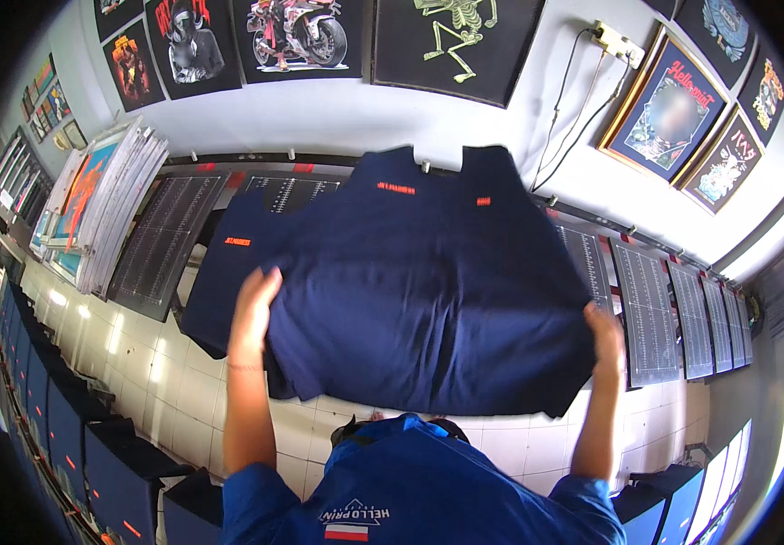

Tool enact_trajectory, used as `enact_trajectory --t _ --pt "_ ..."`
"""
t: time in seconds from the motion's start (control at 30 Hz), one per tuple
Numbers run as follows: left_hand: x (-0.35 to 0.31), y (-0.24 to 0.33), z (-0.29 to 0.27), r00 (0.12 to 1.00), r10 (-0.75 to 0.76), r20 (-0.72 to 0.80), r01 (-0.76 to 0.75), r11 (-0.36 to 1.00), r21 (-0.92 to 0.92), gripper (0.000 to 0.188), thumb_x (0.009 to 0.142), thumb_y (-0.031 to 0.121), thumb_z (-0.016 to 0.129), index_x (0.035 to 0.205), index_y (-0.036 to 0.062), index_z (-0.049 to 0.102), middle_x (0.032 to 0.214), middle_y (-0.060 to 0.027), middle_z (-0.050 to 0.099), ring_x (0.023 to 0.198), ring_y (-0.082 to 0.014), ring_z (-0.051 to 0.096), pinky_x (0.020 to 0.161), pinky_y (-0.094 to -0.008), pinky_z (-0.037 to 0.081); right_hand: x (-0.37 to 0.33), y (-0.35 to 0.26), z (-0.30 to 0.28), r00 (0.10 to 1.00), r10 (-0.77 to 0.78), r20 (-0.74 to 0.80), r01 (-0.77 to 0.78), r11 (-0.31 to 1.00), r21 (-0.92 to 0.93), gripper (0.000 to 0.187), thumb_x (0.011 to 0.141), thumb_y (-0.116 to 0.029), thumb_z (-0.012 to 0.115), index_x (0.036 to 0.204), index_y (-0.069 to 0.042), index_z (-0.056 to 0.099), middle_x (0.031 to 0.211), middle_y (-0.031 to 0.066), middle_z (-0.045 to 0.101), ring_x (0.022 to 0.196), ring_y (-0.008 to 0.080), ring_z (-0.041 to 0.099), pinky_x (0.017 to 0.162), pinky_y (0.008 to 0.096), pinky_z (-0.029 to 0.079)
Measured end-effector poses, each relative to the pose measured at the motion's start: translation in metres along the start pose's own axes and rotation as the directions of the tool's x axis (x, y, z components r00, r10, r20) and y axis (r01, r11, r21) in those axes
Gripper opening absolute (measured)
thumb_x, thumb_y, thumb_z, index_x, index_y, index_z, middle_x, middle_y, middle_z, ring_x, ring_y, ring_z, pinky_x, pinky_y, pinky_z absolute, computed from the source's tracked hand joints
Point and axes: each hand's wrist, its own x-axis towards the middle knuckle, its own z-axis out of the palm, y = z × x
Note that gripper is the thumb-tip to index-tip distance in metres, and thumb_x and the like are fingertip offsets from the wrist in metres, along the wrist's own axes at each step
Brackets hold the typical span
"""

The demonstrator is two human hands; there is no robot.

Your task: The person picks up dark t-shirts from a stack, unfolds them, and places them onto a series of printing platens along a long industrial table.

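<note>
A wide navy garment [428, 300] spreads out in front of me, with small orange prints near its far edge and soft creases down its middle. My left hand [258, 295] is closed on its left edge. At the right edge my right hand [602, 331], slightly blurred, grips the cloth with its fingers partly behind it. The near hem hangs above the tiled floor. Beside my left hand, a second navy cloth piece [224, 263] with a small orange print lies partly under the garment.
Dark printing boards with white grid marks [643, 313] line the wall on both sides. Stacked frames [106, 204] lean at the left. More navy garments [119, 463] sit on a row behind me at lower left, others [660, 504] at lower right. Cables hang from a wall socket [617, 44].
</note>
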Motion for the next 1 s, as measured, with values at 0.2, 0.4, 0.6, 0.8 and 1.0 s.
enact_trajectory --t 0.2,0.4,0.6,0.8,1.0 --pt "-0.075 -0.211 -0.032 0.883 -0.464 0.075 0.469 0.866 -0.175 0.032 0.093 0.016 0.051 0.117 -0.0041 0.058 0.113 -0.0089 0.061 0.1 -0.0173 0.058 0.092 -0.0301 0.044 -0.019 0.231 0.078 0.86 0.385 0.335 -0.49 0.806 0.332 0.04 0.087 -0.029 0.064 0.11 0.003 0.058 0.1 0.0118 0.065 0.086 0.0222 0.063 0.079 0.0336 0.049" --pt "-0.098 -0.214 -0.038 0.862 -0.502 0.069 0.502 0.829 -0.244 0.034 0.094 0.015 0.05 0.122 -0.0037 0.052 0.114 -0.0096 0.06 0.101 -0.0181 0.058 0.091 -0.0302 0.045 -0.049 0.216 0.068 0.831 0.179 0.526 -0.517 0.597 0.614 0.032 0.093 -0.018 0.056 0.116 0.003 0.054 0.102 0.0134 0.065 0.085 0.0221 0.065 0.075 0.0315 0.053" --pt "-0.119 -0.242 -0.043 0.878 -0.469 0.096 0.479 0.86 -0.178 0.033 0.092 0.016 0.052 0.12 -0.0037 0.052 0.111 -0.0086 0.061 0.101 -0.0167 0.057 0.09 -0.0306 0.045 -0.053 0.294 0.067 0.802 0.368 0.471 -0.567 0.718 0.404 0.029 0.092 -0.018 0.056 0.114 0.001 0.057 0.098 0.0113 0.066 0.086 0.0213 0.065 0.079 0.0343 0.052" --pt "-0.114 -0.29 -0.061 0.993 -0.071 0.096 -0.046 0.513 0.857 0.034 0.086 0.017 0.053 0.112 -0.0046 0.055 0.106 -0.0262 0.061 0.099 -0.041 0.058 0.085 -0.0442 0.047 -0.046 0.258 0.079 0.931 0.147 0.333 0.115 0.749 -0.652 0.044 0.083 -0.033 0.062 0.102 0.007 0.063 0.098 0.0249 0.066 0.092 0.0383 0.063 0.083 0.0433 0.048" --pt "-0.012 -0.249 0.032 0.988 -0.138 0.062 0.108 0.931 0.349 0.058 0.092 0.039 0.054 0.131 -0.0026 0.045 0.125 -0.0237 0.053 0.117 -0.0314 0.052 0.097 -0.0385 0.041 0.0 0.24 0.121 0.979 -0.044 0.197 0.05 0.999 -0.022 0.055 0.093 -0.041 0.053 0.121 0.006 0.054 0.113 0.0209 0.062 0.11 0.0272 0.058 0.092 0.0337 0.043"
